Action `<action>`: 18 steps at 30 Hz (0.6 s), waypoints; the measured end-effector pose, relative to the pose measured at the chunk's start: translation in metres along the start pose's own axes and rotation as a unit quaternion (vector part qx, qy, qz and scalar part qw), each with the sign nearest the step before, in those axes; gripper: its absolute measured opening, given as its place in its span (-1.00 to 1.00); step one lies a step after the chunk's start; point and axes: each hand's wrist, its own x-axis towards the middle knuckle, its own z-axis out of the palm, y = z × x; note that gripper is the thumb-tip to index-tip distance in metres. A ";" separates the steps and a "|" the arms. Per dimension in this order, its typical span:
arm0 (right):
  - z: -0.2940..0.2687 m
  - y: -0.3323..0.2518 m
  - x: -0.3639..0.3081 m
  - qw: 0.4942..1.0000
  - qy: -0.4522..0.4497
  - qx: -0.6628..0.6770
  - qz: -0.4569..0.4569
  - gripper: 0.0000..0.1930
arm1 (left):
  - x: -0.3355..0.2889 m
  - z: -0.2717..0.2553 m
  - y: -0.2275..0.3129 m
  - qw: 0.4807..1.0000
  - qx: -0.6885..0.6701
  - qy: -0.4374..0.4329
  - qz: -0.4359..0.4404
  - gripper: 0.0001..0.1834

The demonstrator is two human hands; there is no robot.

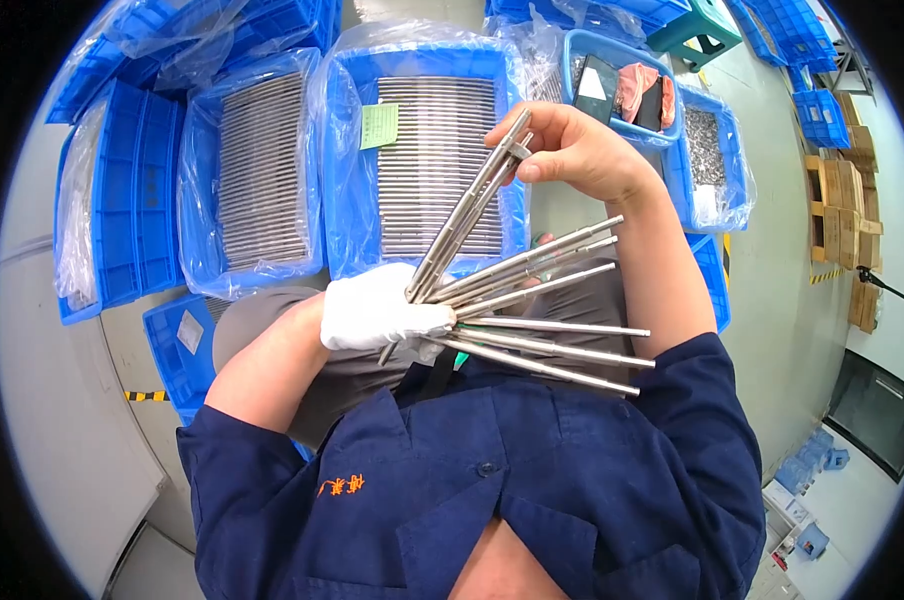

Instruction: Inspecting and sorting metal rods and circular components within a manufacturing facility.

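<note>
Metal rods (552,325) fan from up-right to slightly down-right, both hands (377,310) pinching them

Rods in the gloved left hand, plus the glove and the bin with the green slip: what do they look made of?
Rods: metal, probably steel; bright silvery highlights suggest a smooth, polished finish.
Glove: likely fabric, matte white without shine; knitted or woven, I can't tell.
Bin: apparently moulded plastic, uniformly blue and smooth-walled.
</note>
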 end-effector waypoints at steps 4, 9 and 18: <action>-0.014 -0.001 -0.003 0.998 0.022 0.027 -0.045 -0.69 | 0.000 -0.003 0.003 1.000 0.019 -0.004 -0.016 -0.66; -0.020 0.004 -0.003 0.994 0.003 0.064 -0.084 -0.64 | -0.001 0.000 0.008 0.998 0.020 -0.020 -0.048 -0.67; -0.006 -0.004 -0.004 0.994 -0.042 -0.069 -0.068 -0.66 | 0.006 0.005 -0.001 0.999 0.002 -0.015 -0.029 -0.61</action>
